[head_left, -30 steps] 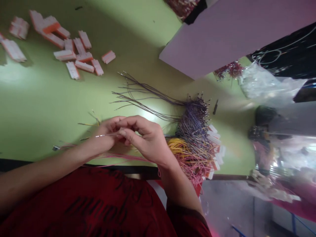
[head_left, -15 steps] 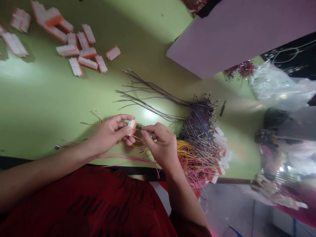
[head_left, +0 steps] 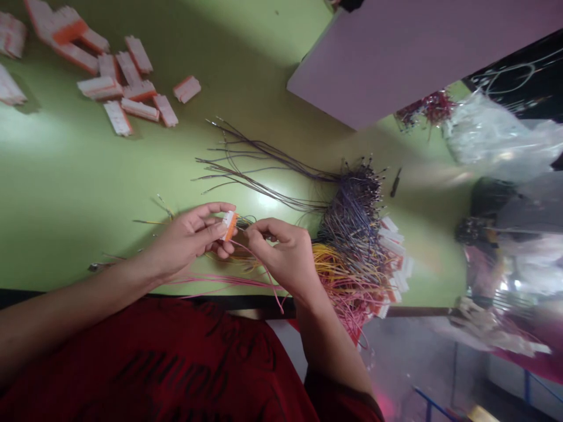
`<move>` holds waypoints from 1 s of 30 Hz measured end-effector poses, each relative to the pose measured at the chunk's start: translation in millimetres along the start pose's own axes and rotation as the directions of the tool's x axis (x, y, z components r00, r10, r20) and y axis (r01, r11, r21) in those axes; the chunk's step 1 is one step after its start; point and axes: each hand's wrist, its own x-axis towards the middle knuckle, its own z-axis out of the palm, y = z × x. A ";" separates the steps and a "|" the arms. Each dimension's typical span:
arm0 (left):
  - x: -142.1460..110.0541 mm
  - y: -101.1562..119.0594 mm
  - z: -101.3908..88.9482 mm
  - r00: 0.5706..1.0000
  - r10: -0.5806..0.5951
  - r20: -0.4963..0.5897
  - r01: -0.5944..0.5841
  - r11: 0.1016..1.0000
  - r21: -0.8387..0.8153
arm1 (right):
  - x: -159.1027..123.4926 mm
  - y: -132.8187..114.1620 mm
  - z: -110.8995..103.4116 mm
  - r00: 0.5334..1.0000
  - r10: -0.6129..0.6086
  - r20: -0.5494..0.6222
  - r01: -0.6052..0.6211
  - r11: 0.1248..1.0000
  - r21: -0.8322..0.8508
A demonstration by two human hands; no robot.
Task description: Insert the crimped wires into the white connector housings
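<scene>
Between thumb and fingers, my left hand holds a white and orange connector housing. Several wires run out of its orange side, a pink wire among them. Just right of the connector, my right hand pinches a thin wire close to that orange side; its tip is too small to make out. Dark purple wires with metal ends lie loose beyond my hands. To the right is a thick bundle of purple wires, with yellow wires and pink wires nearer me.
Several white and orange connector housings are scattered at the far left of the green table. More connectors sit beside the bundle. A large pale purple panel stands at the back right. A small dark tool and plastic bags lie right.
The view has shifted slightly, so most things appear further left. My right hand still pinches at the connector, which my left hand has turned a little.
</scene>
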 end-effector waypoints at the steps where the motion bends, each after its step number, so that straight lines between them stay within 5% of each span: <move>1: 0.2 0.1 0.1 1.000 0.001 0.002 -0.001 1.000 0.001 | 0.4 -0.5 -0.5 1.000 0.015 0.012 -0.015 1.000 0.011; 18: -0.1 0.5 5.1 0.994 0.111 0.023 -0.113 0.969 0.222 | 3.8 -2.8 2.3 0.992 0.090 0.094 -0.102 0.986 0.133; 30: -0.1 -1.0 5.5 0.991 0.130 -0.034 -0.119 0.966 0.232 | 2.9 -5.7 13.4 0.987 0.110 0.118 -0.125 0.984 0.130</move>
